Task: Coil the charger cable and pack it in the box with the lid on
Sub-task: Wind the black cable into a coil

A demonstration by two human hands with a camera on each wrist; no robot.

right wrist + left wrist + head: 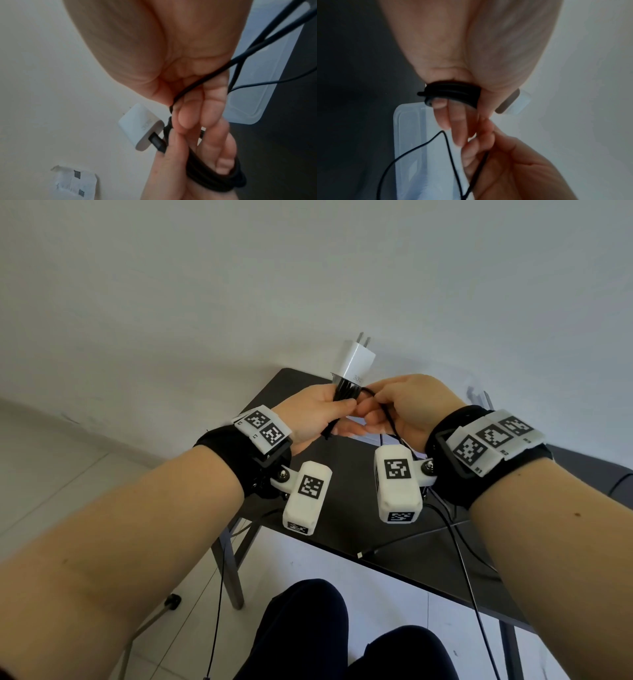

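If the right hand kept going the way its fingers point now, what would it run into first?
Most likely the left hand: the right hand points leftward at it, pinching the loose cable beside the coil the left grips. They look nearly touching, though depth is uncertain.

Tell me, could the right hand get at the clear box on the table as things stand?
Probably not yet: the right hand pinches the loose cable, with the left hand gripping the coil. The clear box lies uncovered below.

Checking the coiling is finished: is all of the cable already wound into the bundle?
No, a loose length of cable hangs from the right hand.
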